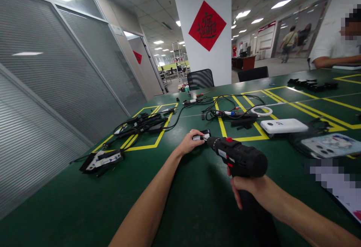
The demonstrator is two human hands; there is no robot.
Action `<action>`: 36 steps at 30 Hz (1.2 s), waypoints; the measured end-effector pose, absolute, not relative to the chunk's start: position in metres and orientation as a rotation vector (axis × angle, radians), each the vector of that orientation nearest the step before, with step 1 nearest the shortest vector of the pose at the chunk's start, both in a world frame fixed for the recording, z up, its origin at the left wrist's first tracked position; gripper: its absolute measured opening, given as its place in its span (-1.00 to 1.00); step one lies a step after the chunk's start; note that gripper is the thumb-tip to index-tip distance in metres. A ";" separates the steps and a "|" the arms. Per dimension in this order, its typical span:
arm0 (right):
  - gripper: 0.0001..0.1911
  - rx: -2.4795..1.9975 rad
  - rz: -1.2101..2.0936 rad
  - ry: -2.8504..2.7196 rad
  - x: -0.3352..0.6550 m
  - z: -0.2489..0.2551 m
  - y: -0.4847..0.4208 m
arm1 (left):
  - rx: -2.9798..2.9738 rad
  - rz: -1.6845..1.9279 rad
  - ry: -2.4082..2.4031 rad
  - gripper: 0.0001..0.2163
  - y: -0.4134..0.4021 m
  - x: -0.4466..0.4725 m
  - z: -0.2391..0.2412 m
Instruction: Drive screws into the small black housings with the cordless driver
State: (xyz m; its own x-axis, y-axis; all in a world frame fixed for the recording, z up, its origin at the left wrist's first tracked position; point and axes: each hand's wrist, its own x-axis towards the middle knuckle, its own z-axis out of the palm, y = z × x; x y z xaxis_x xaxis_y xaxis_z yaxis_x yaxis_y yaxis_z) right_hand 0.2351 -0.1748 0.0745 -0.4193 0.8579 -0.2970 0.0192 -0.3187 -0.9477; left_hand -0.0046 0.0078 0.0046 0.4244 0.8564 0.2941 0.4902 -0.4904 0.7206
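A black cordless drill (239,156) with red switches is gripped by its handle in my right hand (248,185). Its chuck points left and away, and the tip of the bit meets a small black-and-white part (205,135) on the green table. My left hand (192,140) is closed on that part from the left, fingers pressing it against the tabletop. The fingers cover much of it, so its kind does not show. Whether the bit is in a screw is too small to tell.
Black cables and devices (143,125) lie at left, near a black-and-white assembly (103,160). Ahead are more cables and tools (228,114). A white power bank (283,125) and a phone (332,144) lie at right. Yellow tape (141,148) marks the green table (70,202). Another person (332,49) sits far right.
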 end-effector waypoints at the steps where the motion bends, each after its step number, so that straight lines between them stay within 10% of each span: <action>1: -0.89 -1.164 1.802 -1.306 0.235 0.074 -0.175 | 2.139 0.888 1.141 -0.72 0.008 -0.004 0.005; 18: -0.56 -1.158 1.638 -1.280 0.240 0.073 -0.172 | 2.067 0.999 1.137 -0.79 0.006 -0.002 0.002; 36: -0.79 -1.270 1.602 -1.259 0.240 0.059 -0.172 | 2.034 0.985 1.148 -0.75 0.006 -0.001 0.005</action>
State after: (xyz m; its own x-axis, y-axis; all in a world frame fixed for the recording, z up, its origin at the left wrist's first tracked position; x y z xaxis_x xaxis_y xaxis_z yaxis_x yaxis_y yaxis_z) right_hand 0.2399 -0.1719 0.0587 -0.2517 0.9322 -0.2600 0.0317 -0.2605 -0.9649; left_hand -0.0010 0.0059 0.0052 0.3515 0.8835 0.3097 0.4401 -0.4479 0.7782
